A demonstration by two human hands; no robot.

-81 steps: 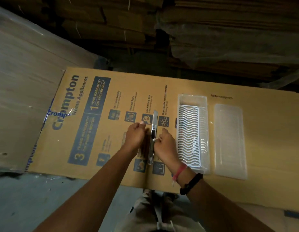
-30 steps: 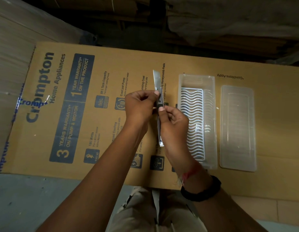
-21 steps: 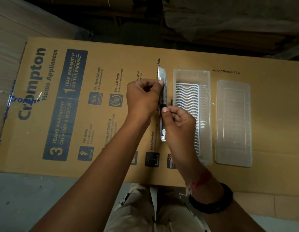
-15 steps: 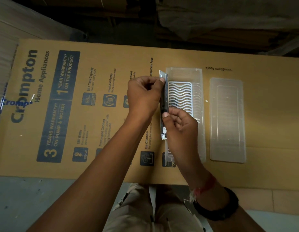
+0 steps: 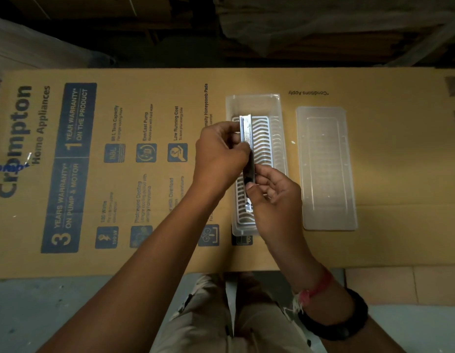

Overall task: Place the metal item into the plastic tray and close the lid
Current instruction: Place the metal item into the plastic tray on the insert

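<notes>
A long, narrow metal item (image 5: 246, 131) with a dark middle part hangs lengthwise over the left half of the clear plastic tray (image 5: 254, 103). My left hand (image 5: 218, 159) pinches its upper half from the left. My right hand (image 5: 274, 200) holds its lower half from the right, covering the lower end. The tray lies on a flattened cardboard box and has a white wavy grid insert (image 5: 264, 149) inside. The clear lid (image 5: 325, 169) lies flat on the cardboard just right of the tray, apart from it.
The printed cardboard sheet (image 5: 119, 174) serves as the work surface; its near edge runs across in front of my knees. Stacked cardboard and plastic-wrapped material (image 5: 323, 26) stand behind the far edge. A wrapped board (image 5: 23, 54) leans at the far left.
Both hands have carried the metal item rightward, from over the bare cardboard left of the tray to above the tray's left half. Tray and lid have stayed in place.
</notes>
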